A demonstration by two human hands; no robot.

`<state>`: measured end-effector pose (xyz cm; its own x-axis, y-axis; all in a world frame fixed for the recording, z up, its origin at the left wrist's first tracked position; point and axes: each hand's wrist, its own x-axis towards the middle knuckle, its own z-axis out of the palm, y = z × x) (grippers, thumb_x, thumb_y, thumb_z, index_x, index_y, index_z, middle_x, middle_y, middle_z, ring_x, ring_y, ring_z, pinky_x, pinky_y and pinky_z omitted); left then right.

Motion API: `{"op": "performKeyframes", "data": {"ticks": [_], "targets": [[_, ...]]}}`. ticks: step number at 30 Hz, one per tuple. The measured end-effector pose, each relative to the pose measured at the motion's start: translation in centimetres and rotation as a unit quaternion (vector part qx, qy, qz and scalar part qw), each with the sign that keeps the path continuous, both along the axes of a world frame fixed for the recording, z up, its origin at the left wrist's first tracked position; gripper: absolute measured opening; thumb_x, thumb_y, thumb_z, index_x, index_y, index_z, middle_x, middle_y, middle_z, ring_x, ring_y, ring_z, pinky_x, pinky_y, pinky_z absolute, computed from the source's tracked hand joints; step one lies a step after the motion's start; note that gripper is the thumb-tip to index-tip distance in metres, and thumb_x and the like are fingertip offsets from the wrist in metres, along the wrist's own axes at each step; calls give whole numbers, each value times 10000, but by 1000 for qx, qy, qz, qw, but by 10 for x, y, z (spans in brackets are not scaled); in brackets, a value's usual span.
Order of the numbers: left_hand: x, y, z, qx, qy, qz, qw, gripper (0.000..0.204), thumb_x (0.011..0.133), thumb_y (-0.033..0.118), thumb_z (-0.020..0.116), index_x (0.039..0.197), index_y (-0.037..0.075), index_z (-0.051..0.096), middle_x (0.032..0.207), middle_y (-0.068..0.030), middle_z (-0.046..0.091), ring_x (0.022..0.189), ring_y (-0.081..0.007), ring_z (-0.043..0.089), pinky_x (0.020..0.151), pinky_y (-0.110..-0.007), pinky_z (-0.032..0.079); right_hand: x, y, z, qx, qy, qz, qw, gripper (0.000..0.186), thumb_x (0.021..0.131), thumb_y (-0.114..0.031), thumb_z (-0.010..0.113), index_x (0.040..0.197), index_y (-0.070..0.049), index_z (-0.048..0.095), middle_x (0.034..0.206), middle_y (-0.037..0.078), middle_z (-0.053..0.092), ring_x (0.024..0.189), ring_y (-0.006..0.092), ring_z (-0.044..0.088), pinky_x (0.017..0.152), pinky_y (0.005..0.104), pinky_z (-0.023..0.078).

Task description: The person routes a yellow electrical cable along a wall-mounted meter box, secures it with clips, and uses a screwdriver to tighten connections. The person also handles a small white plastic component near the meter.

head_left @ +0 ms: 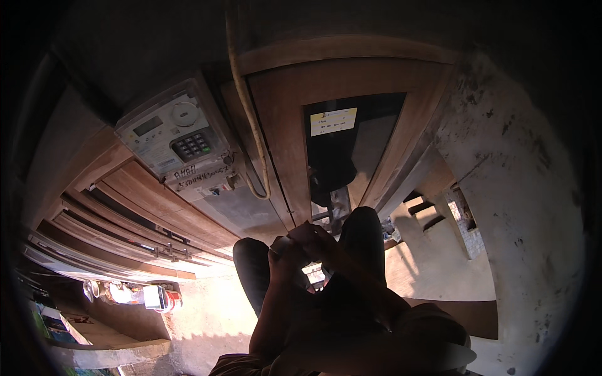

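Bright sun is spread over the pale floor (210, 307) on the left, and much of the rest is kept in shade. Two knees in dark trousers (251, 260) are seen low in the middle, and the hands are held close together between them. The left hand (287, 255) and the right hand (313, 241) are bent inward and almost touching. A small grey thing (279, 244) is seen at the left hand, but it is too dark to tell what it is. Whether it is gripped, or whether the fingers are spread or closed, cannot be told. Past the hands, a brown wooden door (276, 100) is seen, with a dark glass pane (332, 156) set in it. On the pane, a pale yellow paper (333, 121) is stuck. To the left of the door, a grey meter box (160, 141) with a black keypad (191, 146) is fixed, and a tan cable (248, 106) is hung beside it. Far to the left, a red and white bucket (170, 301) is lit by the sun. On the right, a grey wall (514, 188) is marked with dark spots.
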<state>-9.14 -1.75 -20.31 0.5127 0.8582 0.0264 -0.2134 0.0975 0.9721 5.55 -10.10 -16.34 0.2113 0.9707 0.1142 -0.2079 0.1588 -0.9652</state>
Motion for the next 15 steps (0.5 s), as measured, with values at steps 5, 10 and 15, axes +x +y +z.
{"op": "performKeyframes", "data": {"ticks": [5, 10, 15], "targets": [[3, -11, 1, -246, -184, -15, 952, 192, 1010, 220, 666, 1094, 53, 622, 943, -64, 676, 820, -166, 683, 715, -320, 572, -9, 0, -10, -25, -104, -183, 977, 337, 1038, -272, 622, 1274, -47, 539, 1108, 95, 633, 977, 147, 630, 782, 325, 531], [9, -21, 14, -276, -346, -142, 885, 200, 1029, 235, 627, 1112, 54, 612, 981, -65, 672, 872, -169, 674, 752, -321, 557, -10, 1, -24, 22, -264, -317, 911, 304, 1014, -270, 660, 1196, -53, 551, 1033, 116, 640, 934, 192, 663, 781, 343, 538], [15, -27, 24, -175, -187, -39, 966, 196, 1037, 229, 617, 1127, 56, 602, 992, -59, 666, 879, -164, 672, 777, -325, 568, 0, 1, -16, -35, -177, -193, 964, 308, 984, -212, 702, 1196, -56, 541, 1055, 114, 651, 973, 201, 676, 757, 346, 550]]}}
